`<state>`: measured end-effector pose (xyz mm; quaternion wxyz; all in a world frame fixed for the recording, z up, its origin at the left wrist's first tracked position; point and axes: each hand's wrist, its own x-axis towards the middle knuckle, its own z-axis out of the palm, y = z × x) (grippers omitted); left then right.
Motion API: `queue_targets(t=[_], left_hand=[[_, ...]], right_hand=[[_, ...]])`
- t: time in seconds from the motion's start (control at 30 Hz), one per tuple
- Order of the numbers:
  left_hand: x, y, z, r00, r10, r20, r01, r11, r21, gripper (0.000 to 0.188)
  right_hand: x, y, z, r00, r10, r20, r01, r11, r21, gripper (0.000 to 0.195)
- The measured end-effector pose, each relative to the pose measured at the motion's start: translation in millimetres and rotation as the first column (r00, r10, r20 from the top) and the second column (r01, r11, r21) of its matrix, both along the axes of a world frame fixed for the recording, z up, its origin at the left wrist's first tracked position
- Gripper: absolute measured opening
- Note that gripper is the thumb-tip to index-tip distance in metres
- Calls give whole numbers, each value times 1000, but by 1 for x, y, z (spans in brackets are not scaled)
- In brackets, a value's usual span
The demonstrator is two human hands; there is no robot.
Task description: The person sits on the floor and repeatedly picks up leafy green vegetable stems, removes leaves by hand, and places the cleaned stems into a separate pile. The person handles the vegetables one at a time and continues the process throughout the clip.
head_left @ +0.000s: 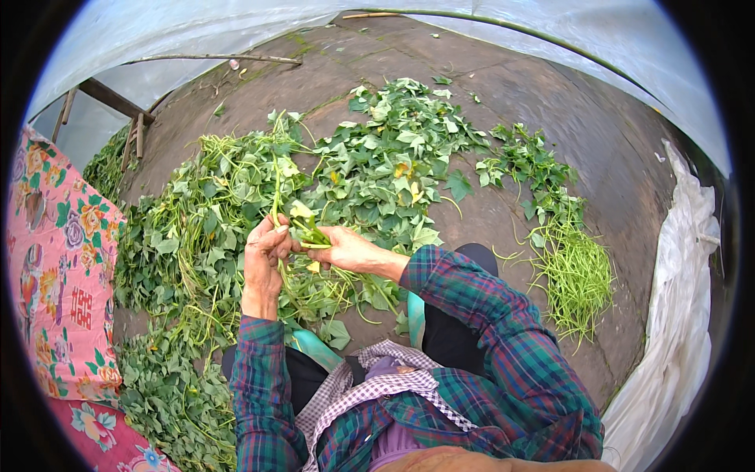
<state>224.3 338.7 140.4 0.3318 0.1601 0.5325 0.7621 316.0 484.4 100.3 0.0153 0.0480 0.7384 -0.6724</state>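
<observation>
My left hand (266, 251) grips a long green vine (276, 189) that rises past the fingers and hangs down below them. Close beside it, my right hand (342, 249) holds a small bunch of green stalks (312, 233), with a pale folded leaf at their top. Both hands are raised over a spread of leafy vines (218, 236) on the ground. Beyond them lies a heap of loose lobed leaves (389, 153), a few of them yellow. A neat bundle of stripped green stalks (575, 271) rests to the right, with more leaves at its upper end.
Pink floral cloth (74, 253) hangs or lies along the left. A wooden stool or bench (118, 103) stands at the upper left. Translucent plastic sheeting (206, 26) on bent poles encloses the far side. Crumpled white plastic (672, 301) lies at the right over dark paved ground (519, 94).
</observation>
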Motion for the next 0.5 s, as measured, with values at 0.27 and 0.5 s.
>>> queue_targets(t=[0.27, 0.5], left_hand=[[-4, 2, -10, 968, -17, -250, -33, 981, -192, 27], [-7, 3, -33, 870, -145, -472, -221, 741, -634, 31]], right_hand=[[4, 11, 8, 999, 7, -50, 5, 970, 243, 31], [3, 23, 8, 977, -118, -178, 201, 791, 578, 26]])
